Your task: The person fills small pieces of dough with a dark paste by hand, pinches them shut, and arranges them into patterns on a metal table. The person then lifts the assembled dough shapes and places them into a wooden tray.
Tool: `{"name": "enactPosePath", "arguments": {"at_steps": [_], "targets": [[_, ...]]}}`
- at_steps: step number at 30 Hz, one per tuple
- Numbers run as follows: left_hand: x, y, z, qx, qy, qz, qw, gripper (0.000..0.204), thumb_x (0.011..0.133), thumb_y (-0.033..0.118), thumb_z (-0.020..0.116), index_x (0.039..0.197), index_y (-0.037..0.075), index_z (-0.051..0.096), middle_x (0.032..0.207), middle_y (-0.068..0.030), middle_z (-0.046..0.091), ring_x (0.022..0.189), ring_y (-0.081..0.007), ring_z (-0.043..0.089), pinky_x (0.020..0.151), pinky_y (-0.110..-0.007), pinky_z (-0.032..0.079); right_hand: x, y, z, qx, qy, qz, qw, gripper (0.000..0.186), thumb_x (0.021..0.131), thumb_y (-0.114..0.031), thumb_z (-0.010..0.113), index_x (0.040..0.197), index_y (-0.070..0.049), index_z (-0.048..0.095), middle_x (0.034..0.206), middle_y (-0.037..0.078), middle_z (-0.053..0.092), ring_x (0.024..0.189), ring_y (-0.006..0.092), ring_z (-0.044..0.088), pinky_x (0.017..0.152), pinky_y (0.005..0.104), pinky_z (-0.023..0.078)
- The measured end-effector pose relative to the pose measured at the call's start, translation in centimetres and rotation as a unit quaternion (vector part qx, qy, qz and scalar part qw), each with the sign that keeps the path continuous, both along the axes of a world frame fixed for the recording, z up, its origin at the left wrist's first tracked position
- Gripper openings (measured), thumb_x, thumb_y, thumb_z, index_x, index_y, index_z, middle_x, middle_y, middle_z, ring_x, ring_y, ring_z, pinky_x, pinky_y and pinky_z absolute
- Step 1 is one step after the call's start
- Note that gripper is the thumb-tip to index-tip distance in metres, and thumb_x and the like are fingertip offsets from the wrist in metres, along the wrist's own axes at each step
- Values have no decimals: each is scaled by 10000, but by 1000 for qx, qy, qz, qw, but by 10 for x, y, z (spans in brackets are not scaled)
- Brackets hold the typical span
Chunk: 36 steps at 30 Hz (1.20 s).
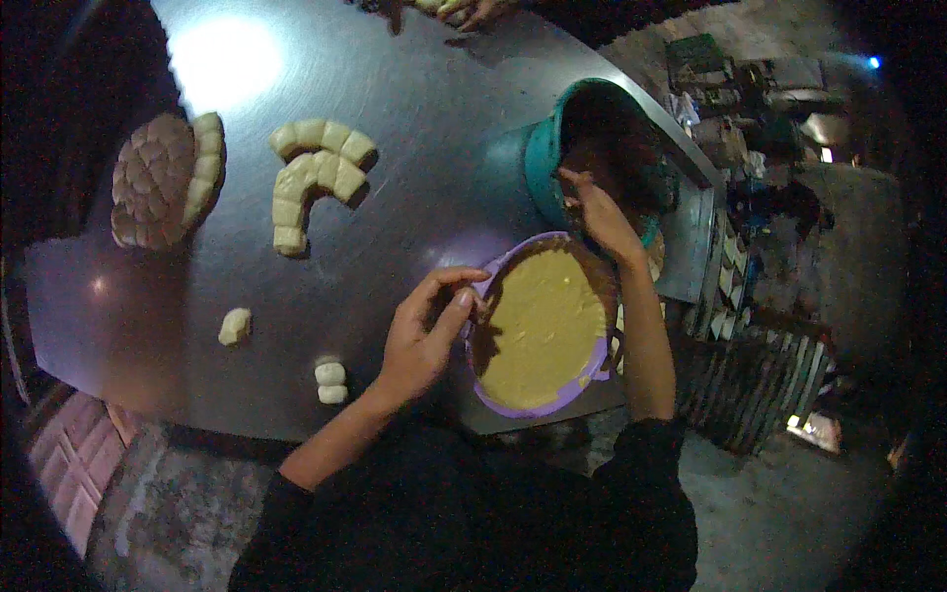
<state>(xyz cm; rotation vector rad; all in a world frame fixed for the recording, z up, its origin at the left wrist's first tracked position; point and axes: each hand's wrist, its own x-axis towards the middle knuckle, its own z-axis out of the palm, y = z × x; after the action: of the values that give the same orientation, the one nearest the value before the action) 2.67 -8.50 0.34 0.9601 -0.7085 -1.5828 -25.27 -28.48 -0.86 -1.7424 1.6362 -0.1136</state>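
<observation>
A round purple bowl [546,406] stands near the table's front edge, holding a smooth pale-yellow mass [543,326]. At its left rim is my left hand [422,340], closed, with thumb and fingertips against the rim. Beyond the bowl, a large teal tub [542,168] lies with its dark opening toward me. Over the near edge of that opening reaches my right hand [600,215]; one finger is stretched out toward the tub's left rim, the others are partly in shadow. I see nothing held in it. The tub's contents are too dark to make out.
Two curved rows of cut dough pieces [314,178] lie left of centre on the metal table [424,128]. Farther left is a round cluster of brown pieces [153,183] edged with pale ones. Small dough lumps [331,380] sit near the front. Another person's hand [478,14] shows at the far edge.
</observation>
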Motion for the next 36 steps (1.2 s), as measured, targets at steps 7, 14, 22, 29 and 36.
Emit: {"name": "enactPosePath", "arguments": {"at_steps": [7, 14, 22, 29, 36], "targets": [[-15, -10, 12, 9, 63, 17, 998, 275, 1007, 205, 497, 1216, 34, 547, 1033, -38, 573, 969, -99, 542, 876, -266, 444, 44, 69, 67, 2, -267, -157, 951, 442, 1020, -257, 453, 1394, -24, 422, 1186, 126, 604, 1098, 192, 575, 952, 313, 452], [-31, 22, 48, 225, 267, -117, 930, 408, 1000, 328, 506, 1270, 22, 510, 1165, -67, 593, 1115, -156, 559, 971, -324, 454, 91, 192, 85, -56, -522, -147, 839, 579, 923, -130, 623, 1407, -22, 324, 1133, 116, 633, 1021, 188, 615, 893, 307, 496], [-69, 92, 72, 104, 279, 11, 955, 437, 925, 213, 631, 1285, -9, 519, 1308, -83, 525, 1209, -184, 515, 1028, -338, 417, 38, 253, 108, -190, -349, 93, 913, 516, 821, -119, 734, 1290, -21, 543, 1264, 177, 542, 1165, 244, 569, 944, 365, 506], [-102, 151, 97, -81, -30, -1, 996, 438, 893, 146, 680, 1285, -15, 568, 1410, -94, 428, 1300, -189, 423, 1052, -327, 372, 9, 314, 113, -273, -422, 111, 857, 426, 788, 89, 655, 1198, -15, 610, 1252, 195, 542, 1136, 304, 589, 894, 354, 552], [-124, 207, 107, 29, 36, 102, 994, 324, 948, 219, 625, 1155, -28, 654, 1027, -85, 677, 931, -131, 625, 829, -246, 492, -1, 374, 148, -445, -229, 271, 822, 297, 751, 20, 706, 1038, -21, 641, 1129, 136, 633, 1052, 310, 620, 912, 388, 518]]}}
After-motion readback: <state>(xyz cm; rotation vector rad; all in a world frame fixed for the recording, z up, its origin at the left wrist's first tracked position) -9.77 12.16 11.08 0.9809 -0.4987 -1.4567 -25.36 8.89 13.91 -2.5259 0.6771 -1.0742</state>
